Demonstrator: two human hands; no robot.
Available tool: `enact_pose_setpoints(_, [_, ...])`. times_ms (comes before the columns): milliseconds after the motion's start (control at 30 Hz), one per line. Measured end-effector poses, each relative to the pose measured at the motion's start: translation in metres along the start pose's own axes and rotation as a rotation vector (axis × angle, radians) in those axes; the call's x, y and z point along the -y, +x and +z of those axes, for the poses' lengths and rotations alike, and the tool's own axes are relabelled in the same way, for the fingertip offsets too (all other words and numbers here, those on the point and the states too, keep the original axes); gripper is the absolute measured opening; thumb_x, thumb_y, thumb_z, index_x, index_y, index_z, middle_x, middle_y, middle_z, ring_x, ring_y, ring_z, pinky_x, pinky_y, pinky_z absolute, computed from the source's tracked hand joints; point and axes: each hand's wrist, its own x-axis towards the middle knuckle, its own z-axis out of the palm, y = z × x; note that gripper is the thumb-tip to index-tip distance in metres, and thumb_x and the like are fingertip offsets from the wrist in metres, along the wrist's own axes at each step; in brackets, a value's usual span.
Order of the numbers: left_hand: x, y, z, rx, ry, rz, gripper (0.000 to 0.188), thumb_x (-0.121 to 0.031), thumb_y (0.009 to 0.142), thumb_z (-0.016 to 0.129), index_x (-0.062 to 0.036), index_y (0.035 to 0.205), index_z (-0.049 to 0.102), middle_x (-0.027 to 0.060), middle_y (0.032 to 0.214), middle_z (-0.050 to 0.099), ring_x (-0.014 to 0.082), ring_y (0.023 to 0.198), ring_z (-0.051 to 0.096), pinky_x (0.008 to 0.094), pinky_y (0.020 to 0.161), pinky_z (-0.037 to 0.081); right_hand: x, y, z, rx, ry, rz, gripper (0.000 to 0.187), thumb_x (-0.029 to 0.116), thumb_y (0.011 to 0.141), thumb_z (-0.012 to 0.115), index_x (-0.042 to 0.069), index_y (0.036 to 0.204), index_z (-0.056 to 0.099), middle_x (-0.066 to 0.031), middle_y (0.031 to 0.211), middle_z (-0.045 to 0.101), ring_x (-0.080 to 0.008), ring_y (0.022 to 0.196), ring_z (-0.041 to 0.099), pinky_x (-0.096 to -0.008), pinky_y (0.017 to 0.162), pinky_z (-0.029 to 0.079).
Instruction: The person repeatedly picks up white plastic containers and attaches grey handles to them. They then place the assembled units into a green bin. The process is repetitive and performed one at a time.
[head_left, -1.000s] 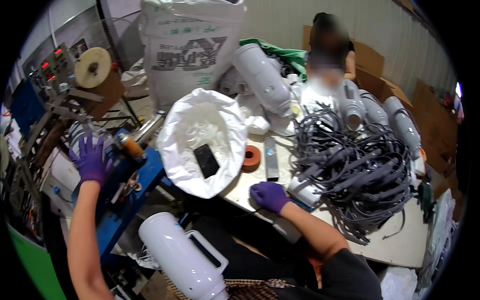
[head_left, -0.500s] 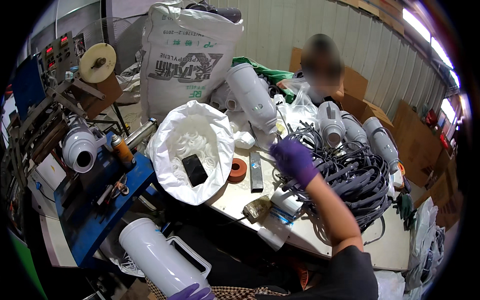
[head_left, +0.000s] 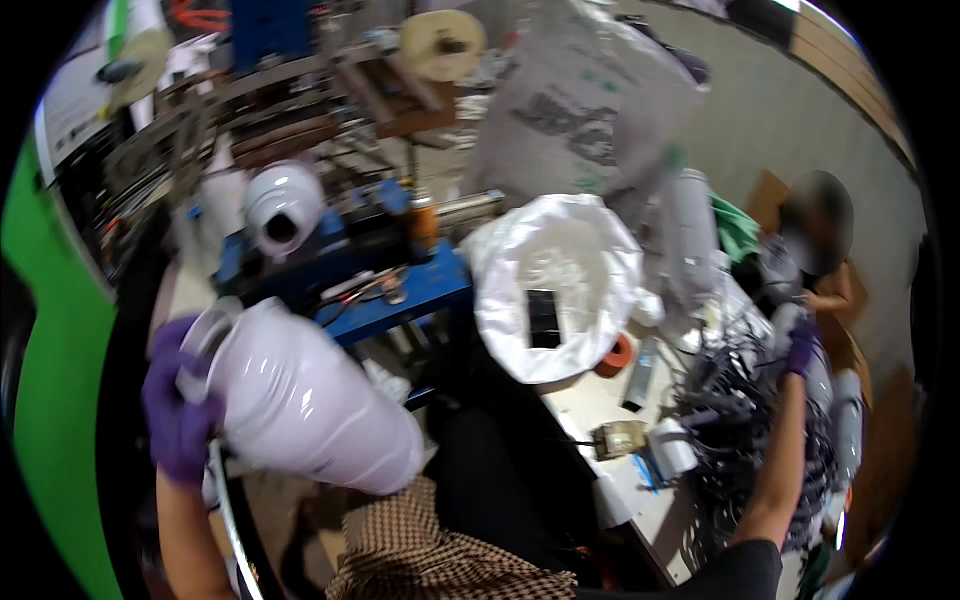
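White desk (head_left: pixel 585 405) at right, partly covered by tangled dark-grey plastic straps (head_left: pixel 738 440). Open white sack (head_left: pixel 502 340) seen left of straps. Glossy pale-grey cylindrical plastic vessel (head_left: pixel 310 405) held aslant, near left, gripped by fingers of purple-gloved left hand (head_left: pixel 178 408). Purple-gloved right hand (head_left: pixel 801 348) extended to straps' far side; whether fingers are closed cannot be told. Red-brown ring (head_left: pixel 609 367) placed beside sack.

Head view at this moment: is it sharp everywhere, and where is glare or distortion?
Head view: not sharp, the print on the tall sack looks smeared; head view: bright glare streaks on the glossy pale jug in the left hand; head view: black corners around a rounded fisheye rim, and the co-worker's head is blurred out.
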Motion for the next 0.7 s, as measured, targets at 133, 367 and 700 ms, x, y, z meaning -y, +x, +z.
enact_pose_setpoints(133, [0.034,0.008,0.044,0.066,-0.402,-0.663,0.025,-0.020,0.088,0.067,-0.0057,0.108,0.063,0.0027,0.110,0.060,0.0127,0.100,0.055,0.0284,0.092,0.046,0.045,0.055,-0.070,-0.330,0.491,0.091,0.054,-0.005,0.092,0.056,0.004,0.145,0.052,-0.0105,0.158,0.046,-0.0273,0.131,0.055,-0.0387,0.109,0.043])
enact_pose_setpoints(367, [0.099,-0.057,0.174,0.362,-0.605,-0.798,0.037,-0.032,0.097,0.060,-0.0025,0.119,0.063,0.0066,0.108,0.061,0.0152,0.103,0.059,0.0290,0.093,0.048,0.449,-0.056,-0.343,0.573,1.981,0.123,0.084,-0.008,0.081,0.058,0.006,0.159,0.029,-0.0141,0.138,0.056,-0.0207,0.102,0.069,-0.0310,0.075,0.061])
enact_pose_setpoints(700, [0.104,-0.073,0.144,0.236,-1.045,-0.840,0.027,-0.027,0.095,0.060,-0.0061,0.112,0.061,0.0027,0.100,0.061,0.0122,0.092,0.060,0.0300,0.083,0.051,0.622,-0.092,-0.433,1.331,2.942,0.199,0.042,0.036,0.113,0.036,0.007,0.140,0.049,0.0035,0.056,0.032,-0.0060,0.038,0.028,-0.0219,0.035,0.024])
